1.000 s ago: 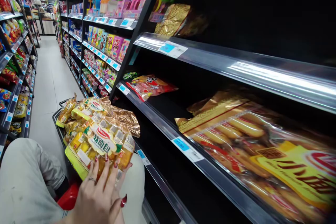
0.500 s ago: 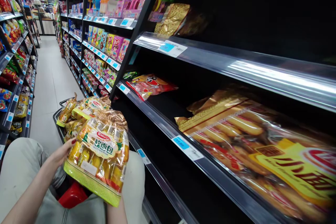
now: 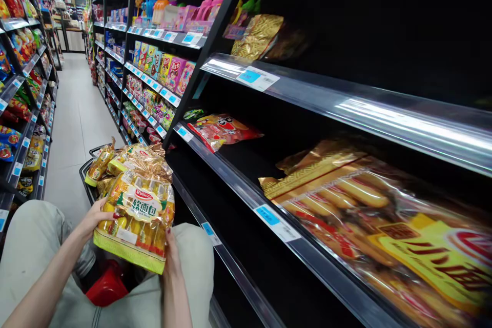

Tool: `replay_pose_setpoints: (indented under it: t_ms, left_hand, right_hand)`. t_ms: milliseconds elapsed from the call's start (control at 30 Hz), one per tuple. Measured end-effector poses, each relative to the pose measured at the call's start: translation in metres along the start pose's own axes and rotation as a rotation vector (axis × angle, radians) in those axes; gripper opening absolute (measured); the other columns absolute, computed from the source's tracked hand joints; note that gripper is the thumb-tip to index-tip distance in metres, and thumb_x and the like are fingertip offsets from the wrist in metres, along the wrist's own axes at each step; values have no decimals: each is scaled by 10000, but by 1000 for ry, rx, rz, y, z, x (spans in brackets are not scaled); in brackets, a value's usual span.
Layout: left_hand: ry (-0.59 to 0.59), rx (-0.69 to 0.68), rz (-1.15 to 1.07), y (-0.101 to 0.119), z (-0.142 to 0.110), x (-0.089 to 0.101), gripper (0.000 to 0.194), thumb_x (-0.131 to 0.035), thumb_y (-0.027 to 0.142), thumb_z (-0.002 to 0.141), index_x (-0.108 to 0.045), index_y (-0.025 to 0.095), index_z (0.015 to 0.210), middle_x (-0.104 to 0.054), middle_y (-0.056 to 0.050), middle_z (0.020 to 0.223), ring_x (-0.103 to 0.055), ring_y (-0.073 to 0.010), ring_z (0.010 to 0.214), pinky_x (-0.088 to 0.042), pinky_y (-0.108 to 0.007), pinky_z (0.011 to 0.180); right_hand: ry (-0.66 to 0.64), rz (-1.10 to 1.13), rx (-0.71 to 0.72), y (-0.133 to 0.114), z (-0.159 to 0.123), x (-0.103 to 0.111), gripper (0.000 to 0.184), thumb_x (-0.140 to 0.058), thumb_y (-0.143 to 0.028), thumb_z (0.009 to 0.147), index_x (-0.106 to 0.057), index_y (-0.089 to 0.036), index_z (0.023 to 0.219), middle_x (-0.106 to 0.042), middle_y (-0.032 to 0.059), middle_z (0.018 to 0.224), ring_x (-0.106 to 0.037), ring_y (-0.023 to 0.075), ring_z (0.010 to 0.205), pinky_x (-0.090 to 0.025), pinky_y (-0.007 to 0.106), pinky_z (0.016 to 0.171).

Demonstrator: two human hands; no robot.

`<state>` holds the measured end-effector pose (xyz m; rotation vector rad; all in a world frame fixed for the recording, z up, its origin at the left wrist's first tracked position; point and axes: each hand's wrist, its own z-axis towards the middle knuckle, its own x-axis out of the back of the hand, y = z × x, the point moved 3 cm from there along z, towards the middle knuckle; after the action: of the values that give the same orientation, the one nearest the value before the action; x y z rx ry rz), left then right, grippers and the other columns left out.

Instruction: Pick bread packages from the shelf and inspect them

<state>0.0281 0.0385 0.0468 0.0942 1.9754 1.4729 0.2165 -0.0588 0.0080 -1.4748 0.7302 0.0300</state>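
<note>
Head view: against the frame half a second back, the bread bag [image 3: 135,215] sits slightly lower and nearer the lap, its gold top tipped further away from the person; the right hand [image 3: 170,252], then hidden behind the pack, now shows at the bottom right corner; against the frame a second back, the left hand [image 3: 93,215] has come onto the left edge, where only one hand lay on the front of the bag; shelf stock looks unchanged. Both hands grasp the bag: left-hand fingers curled round its left side, right-hand thumb and fingers pinching the lower edge; the bag is held between them, just above the knees and just in front of the basket [image 3: 85,180], which carries more bags of the same kind beyond the left hand. Judged handling: light, bulky, soft; crinkly film likely slippery; small rolls inside will crush under a hard squeeze; best held by the two side seams or supported from below, not by the gathered top. To the right of the right hand, the mid shelf [image 3: 246,196] runs past with a red snack packet [image 3: 223,130] on it.
</note>
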Motion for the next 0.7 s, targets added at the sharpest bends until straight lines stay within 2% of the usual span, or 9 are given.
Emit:
replay_pose_setpoints:
  t_ms: [100, 233, 400, 700]
  left_hand:
    - [-17, -26, -8, 1, 0, 2, 518, -818, 164, 537, -675, 129, 1034, -744, -99, 972, -694, -315, 921, -557, -378, 809]
    - [-38, -42, -23, -2, 1, 6, 549, -821, 167, 520, -665, 128, 1045, -742, -98, 967, -684, -329, 949, -556, -394, 819]
    - [-57, -44, -31, -8, 4, 11, 595, -830, 171, 493, -649, 124, 1057, -745, -104, 948, -681, -341, 957, -562, -398, 809]
    - [-62, -33, -28, -7, 3, 11, 616, -836, 172, 497, -639, 117, 1079, -739, -121, 978, -674, -352, 977, -556, -408, 828]
  right_hand:
    - [9, 69, -58, 9, -3, 0, 424, -730, -480, 646, -667, -264, 1005, -739, 59, 958, -669, 336, 1011, -555, 455, 835]
    - [26, 128, -80, 11, -5, -3, 459, -721, -377, 645, -616, -273, 1080, -729, 29, 959, -661, 321, 1032, -544, 445, 860]
    - [27, 156, -98, 8, -6, -4, 492, -750, -327, 595, -610, -268, 1063, -728, 34, 954, -653, 339, 1043, -541, 462, 871]
    - [45, 221, -103, 8, -7, -5, 533, -769, -300, 595, -612, -260, 1103, -728, 40, 955, -660, 324, 1032, -551, 438, 855]
